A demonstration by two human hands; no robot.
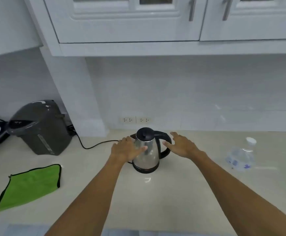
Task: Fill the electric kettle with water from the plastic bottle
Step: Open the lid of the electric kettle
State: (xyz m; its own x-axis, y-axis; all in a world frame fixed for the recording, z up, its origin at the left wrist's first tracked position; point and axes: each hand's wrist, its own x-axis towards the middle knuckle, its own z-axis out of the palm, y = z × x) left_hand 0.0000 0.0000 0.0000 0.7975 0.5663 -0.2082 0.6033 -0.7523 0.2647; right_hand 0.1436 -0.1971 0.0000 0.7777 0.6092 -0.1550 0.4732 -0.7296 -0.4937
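Observation:
A steel electric kettle [147, 155] with a black lid and black handle stands on its base in the middle of the counter, lid down. My left hand [126, 149] rests against the kettle's left side, thumb on the steel. My right hand [181, 144] hovers open just right of the handle, fingers spread, holding nothing. A clear plastic bottle [241, 156] with a white cap stands upright at the right, well apart from both hands.
A grey hot-water dispenser [40, 128] sits at the back left, its black cord [94, 145] trailing toward the kettle. A green cloth [29, 186] lies front left. Wall sockets [135, 119] are behind the kettle; white cabinets [138, 23] hang above.

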